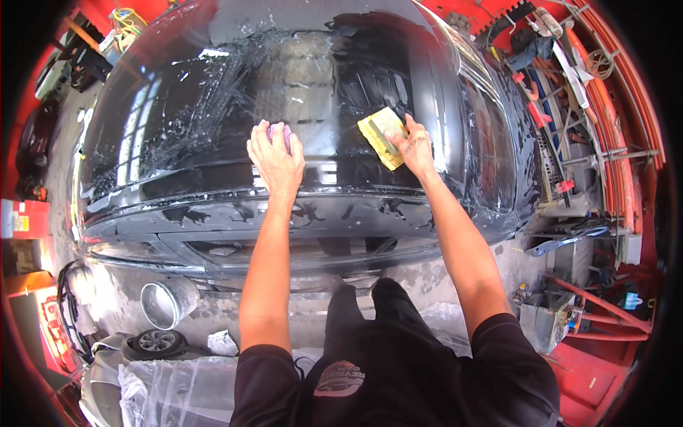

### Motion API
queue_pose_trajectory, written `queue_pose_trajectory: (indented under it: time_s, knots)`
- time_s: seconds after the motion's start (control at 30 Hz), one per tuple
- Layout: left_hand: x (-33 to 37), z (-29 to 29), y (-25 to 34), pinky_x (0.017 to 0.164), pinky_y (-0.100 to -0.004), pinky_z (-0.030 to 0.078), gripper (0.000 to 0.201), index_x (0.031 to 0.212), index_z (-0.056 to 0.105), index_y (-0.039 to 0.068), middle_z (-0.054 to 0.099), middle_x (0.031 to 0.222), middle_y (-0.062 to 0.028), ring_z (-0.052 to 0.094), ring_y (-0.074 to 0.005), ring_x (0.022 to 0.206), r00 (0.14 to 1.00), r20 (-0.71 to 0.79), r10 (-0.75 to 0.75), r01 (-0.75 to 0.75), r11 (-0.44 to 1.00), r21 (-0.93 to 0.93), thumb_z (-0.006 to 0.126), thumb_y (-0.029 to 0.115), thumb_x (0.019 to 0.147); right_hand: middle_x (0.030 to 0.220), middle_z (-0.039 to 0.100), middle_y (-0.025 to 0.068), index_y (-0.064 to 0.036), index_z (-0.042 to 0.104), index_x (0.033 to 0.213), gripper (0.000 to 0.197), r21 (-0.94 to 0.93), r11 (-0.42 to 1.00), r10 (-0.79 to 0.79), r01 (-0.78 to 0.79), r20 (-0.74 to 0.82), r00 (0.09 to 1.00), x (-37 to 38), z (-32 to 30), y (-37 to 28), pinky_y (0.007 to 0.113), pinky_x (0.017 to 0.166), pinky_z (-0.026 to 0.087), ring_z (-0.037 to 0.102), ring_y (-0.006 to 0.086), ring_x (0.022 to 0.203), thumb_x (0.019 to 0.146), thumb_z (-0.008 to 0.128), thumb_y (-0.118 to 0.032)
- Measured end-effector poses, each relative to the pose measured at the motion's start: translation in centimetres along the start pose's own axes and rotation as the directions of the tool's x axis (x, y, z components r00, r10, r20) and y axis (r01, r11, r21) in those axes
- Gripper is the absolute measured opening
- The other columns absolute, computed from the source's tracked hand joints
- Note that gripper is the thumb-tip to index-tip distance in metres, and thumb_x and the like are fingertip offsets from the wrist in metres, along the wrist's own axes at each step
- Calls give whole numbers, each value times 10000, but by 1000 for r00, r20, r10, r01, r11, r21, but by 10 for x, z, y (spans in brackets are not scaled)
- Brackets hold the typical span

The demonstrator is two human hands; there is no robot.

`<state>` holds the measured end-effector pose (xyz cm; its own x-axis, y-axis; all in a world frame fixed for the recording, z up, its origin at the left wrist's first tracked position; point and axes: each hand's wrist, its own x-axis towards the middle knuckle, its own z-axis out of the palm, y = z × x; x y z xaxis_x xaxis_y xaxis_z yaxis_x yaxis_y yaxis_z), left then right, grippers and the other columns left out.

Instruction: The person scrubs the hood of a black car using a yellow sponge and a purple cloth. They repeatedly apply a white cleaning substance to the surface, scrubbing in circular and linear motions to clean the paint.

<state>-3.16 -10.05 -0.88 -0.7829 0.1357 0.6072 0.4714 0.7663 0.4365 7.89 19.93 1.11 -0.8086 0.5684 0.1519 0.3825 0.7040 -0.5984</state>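
Observation:
A black car roof [206, 135], wet and streaked with whitish residue, spreads out in front of me. On its near part lies my left hand [276, 160], fingers curled over a small purple pad [287, 137] that they mostly cover; its exact kind is hidden. Farther right, my right hand [415, 147] grips a yellow sponge [383, 135] by its right side, thumb on top. A darker strip crosses the sponge's upper face. Its underside, and whether it touches the roof, cannot be seen. Between and beyond the hands runs a duller, greyish band of the surface.
Below the car's near side, a bucket [169, 302] stands on the floor at left, near a wheel [158, 341] and clear plastic sheeting [178, 388]. Long orange bars [605, 135] and mixed parts crowd the right side. A red box [25, 218] sits at far left.

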Motion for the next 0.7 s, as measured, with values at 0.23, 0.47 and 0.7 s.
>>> queue_pose_trajectory:
  time_s: [0.23,0.47,0.7]
  knots:
    - [0,-2,9,1272,-597,296,480,1371,700,60,544,1521,-201,464,-393,1489,998,53,19,-15,997,-72,747,260,937,1141,803,188,-25,756,1166,591,116,969,175,-216,290,941,42,-11,10,410,950,597,785,296,1057,749,992,-371]
    - [-4,-17,27,1275,-637,294,467,1446,636,34,519,1558,-233,470,-438,1492,994,24,108,-106,992,-71,691,174,1003,1110,789,216,-53,691,1225,539,288,956,-5,-45,170,985,13,-9,-8,461,946,575,766,385,1064,815,958,-278]
    - [-45,-14,97,767,-288,619,260,1321,707,14,775,1073,-47,748,-123,910,774,569,-277,631,398,-666,628,188,1145,1069,785,132,28,685,1211,417,831,479,-108,-284,376,920,-48,-45,-33,344,894,589,739,169,979,900,908,-137]
